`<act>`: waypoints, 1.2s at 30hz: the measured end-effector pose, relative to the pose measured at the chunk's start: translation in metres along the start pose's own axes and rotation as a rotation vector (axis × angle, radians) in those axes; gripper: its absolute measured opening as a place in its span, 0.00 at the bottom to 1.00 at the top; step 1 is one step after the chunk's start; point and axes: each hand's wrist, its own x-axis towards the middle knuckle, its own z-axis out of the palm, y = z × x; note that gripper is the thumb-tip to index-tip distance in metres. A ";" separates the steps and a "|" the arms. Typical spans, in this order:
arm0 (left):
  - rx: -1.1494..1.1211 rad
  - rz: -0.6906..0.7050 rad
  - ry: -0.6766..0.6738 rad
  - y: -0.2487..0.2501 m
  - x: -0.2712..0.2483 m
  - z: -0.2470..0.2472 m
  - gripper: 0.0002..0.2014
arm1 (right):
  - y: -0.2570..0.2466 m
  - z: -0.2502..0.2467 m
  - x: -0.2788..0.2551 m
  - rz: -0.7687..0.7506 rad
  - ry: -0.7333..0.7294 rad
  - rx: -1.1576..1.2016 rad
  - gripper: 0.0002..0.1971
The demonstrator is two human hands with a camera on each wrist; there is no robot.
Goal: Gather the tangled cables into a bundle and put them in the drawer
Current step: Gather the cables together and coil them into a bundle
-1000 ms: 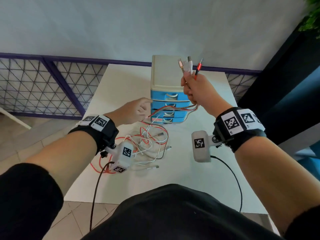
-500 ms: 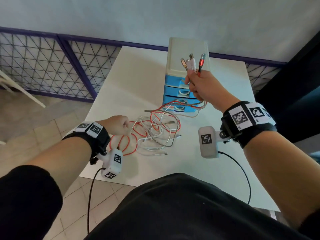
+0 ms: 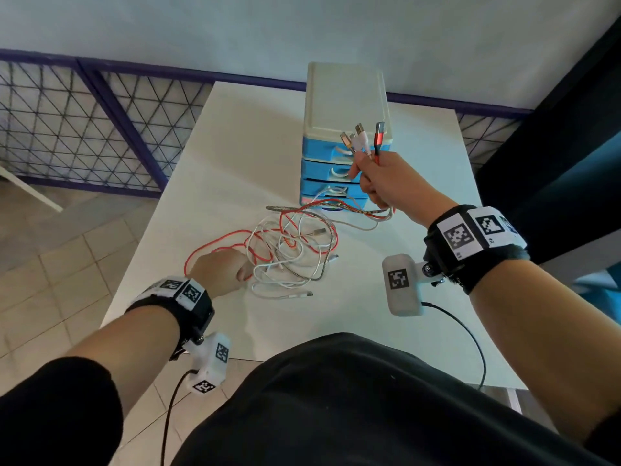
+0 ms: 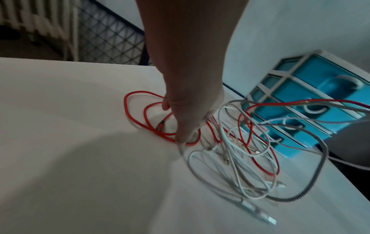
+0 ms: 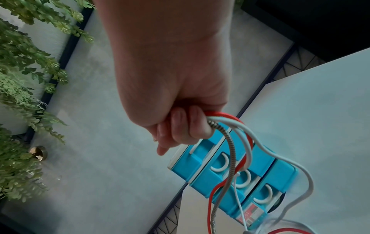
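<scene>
A tangle of red, white and grey braided cables [image 3: 292, 253] lies on the white table [image 3: 235, 146] in front of a small blue drawer unit [image 3: 342, 95] whose drawers look closed. My right hand [image 3: 366, 183] is raised before the drawers and grips a bunch of cable ends, whose plugs [image 3: 361, 136] stick up above the fist. In the right wrist view the right hand [image 5: 180, 129] has its fingers curled round the strands, which hang down past the drawer unit [image 5: 220, 178]. My left hand [image 3: 225, 270] sits at the pile's left side. Seen from the left wrist, the left hand [image 4: 184, 126] holds red loops of the cables [image 4: 240, 158].
A purple mesh fence [image 3: 84, 122] runs behind and left of the table, with tiled floor below. The table's left edge is close to my left wrist. A dark panel [image 3: 554, 146] stands at the right. Green plants [image 5: 24, 79] hang in the right wrist view.
My left hand left the drawer fronts and came down to the left side of the cable pile. My right hand keeps holding the plug ends up.
</scene>
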 end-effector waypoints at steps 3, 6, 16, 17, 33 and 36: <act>-0.133 0.109 0.007 0.015 -0.001 -0.001 0.07 | 0.002 0.001 0.000 0.000 -0.013 0.001 0.20; -0.268 0.193 -0.112 0.029 -0.003 0.001 0.09 | 0.003 0.002 0.000 0.009 -0.030 0.006 0.20; -0.005 0.324 -0.103 0.046 -0.013 0.011 0.09 | 0.005 0.003 -0.002 -0.015 -0.043 -0.032 0.21; 0.001 0.348 -0.110 0.047 -0.013 0.009 0.10 | 0.006 0.003 -0.002 -0.015 -0.045 -0.033 0.21; -0.455 0.447 0.011 0.074 0.001 -0.083 0.02 | 0.019 -0.015 0.015 0.064 0.022 0.470 0.12; -0.836 0.428 0.019 0.079 0.003 -0.118 0.03 | 0.023 -0.022 0.017 0.071 0.043 0.586 0.10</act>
